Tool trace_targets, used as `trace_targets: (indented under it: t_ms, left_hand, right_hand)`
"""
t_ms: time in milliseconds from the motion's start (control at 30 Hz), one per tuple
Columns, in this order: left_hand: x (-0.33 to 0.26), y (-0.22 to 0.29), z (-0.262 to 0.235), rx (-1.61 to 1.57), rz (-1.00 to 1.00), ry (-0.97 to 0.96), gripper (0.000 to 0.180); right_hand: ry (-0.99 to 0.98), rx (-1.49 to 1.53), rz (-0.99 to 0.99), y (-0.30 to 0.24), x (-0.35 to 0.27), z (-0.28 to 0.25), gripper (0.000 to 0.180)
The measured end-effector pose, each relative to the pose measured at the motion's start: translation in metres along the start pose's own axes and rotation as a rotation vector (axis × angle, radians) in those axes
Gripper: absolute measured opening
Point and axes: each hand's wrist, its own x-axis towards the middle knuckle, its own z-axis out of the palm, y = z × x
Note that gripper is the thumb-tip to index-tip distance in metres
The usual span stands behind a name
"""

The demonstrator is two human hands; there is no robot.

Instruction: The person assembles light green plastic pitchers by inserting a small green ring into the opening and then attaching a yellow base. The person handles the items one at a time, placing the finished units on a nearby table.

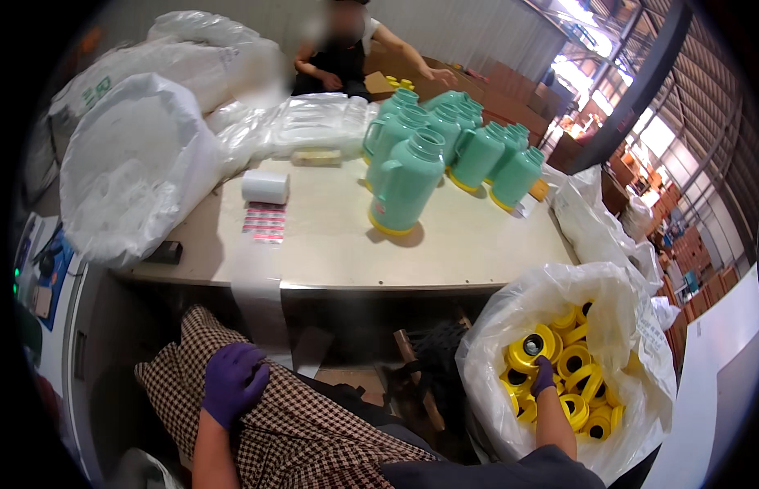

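Observation:
My left hand [235,383], in a purple glove, lies on the checked apron [314,440] over my leg, its fingers loosely spread and holding nothing. At the lower right, my right hand [544,378], gloved the same way, reaches into a large white plastic bag [498,326]. Its fingers are closed on the edge of a yellow lid [526,349] with a dark ring in its middle. More yellow lids [595,383] lie in a heap around and below that hand. My right fingertips are partly hidden.
Several green thermos flasks [408,183] with yellow bases stand on the table [330,236]. A label roll [265,187] trails a strip over its front edge. White sacks [127,171] fill the left. Across the table sits another person [339,57], one arm stretched toward the flasks.

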Motion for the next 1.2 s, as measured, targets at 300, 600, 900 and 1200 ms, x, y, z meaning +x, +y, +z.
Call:
trace_targets:
  t_ms: [300,600,900,1200]
  left_hand:
    - [-0.007,-0.001,-0.005,-0.004,-0.004,0.049,0.018]
    - [-0.011,-0.005,-0.017,-0.036,-0.045,0.027,0.019]
    - [-0.042,-0.011,-0.032,0.015,-0.163,0.126,0.017]
    - [-0.06,-0.016,-0.036,-0.018,-0.258,0.095,0.02]
  right_hand:
    - [-0.245,0.422,-1.03,-0.151,-0.042,0.027,0.056]
    - [-1.305,0.751,-0.103,-0.12,-0.199,0.328,0.064]
    - [-1.22,0.6,0.039,-0.086,-0.217,0.512,0.043]
    - [-1.136,0.055,-0.294,-0.074,-0.203,0.585,0.045]
